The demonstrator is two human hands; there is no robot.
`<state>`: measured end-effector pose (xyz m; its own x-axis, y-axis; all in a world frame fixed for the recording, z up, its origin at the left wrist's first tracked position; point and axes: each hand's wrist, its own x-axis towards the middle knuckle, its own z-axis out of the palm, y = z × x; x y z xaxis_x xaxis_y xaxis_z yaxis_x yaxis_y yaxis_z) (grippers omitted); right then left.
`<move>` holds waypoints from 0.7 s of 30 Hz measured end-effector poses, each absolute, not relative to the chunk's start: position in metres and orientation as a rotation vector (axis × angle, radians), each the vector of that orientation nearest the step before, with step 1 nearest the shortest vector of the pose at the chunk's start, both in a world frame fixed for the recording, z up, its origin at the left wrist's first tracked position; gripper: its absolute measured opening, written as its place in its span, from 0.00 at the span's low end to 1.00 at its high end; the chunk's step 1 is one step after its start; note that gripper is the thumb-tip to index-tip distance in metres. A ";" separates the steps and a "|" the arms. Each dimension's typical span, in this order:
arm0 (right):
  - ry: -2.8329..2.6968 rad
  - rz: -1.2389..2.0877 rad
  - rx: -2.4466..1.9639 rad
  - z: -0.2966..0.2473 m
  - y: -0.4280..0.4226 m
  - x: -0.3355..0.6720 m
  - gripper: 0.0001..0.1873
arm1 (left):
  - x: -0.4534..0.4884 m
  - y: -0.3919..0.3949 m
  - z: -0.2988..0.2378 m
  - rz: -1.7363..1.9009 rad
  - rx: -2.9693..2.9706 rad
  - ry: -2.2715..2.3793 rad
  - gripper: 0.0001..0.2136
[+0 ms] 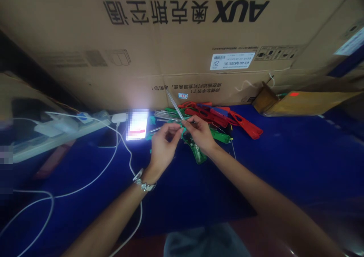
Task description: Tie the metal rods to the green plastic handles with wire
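My right hand [202, 135] grips the lower end of a thin metal tube [175, 105], which slants up and to the left. Thumb and fingers of my left hand [164, 142] are closed at a small green piece [183, 129] by the tube's lower end; exactly how the two parts join is hard to see. Just below the hands lies a green translucent handle shell [199, 157] with small parts inside. Behind my fingers are more metal tubes [165, 115], partly hidden. Red handle shells [247, 126] are heaped to the right, with another green shell [222, 136] in front of them.
A lit phone [137, 125] stands left of my hands. White cables [106, 170] run across the blue table surface [93, 207] from a power strip [61, 130]. A large cardboard box [176, 60] walls off the back. At right sits an open brown carton [307, 103].
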<state>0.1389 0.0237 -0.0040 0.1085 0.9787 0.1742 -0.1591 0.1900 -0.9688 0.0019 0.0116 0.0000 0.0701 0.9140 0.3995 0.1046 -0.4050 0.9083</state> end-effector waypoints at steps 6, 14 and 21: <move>-0.966 1.139 -0.966 0.002 0.019 0.133 0.23 | 0.005 0.013 -0.001 1.500 1.552 1.019 0.06; -0.963 1.079 -0.913 0.005 0.019 0.129 0.23 | 0.005 0.011 0.006 1.555 1.515 1.017 0.09; -0.961 1.063 -0.931 0.003 0.019 0.128 0.21 | 0.005 0.012 0.000 1.512 1.549 1.010 0.09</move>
<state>0.1277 0.0192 0.0028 0.2006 0.9646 0.1714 -0.2674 0.2222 -0.9376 0.0046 0.0119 -0.0004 -0.0026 0.9072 0.4207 0.0414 -0.4203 0.9064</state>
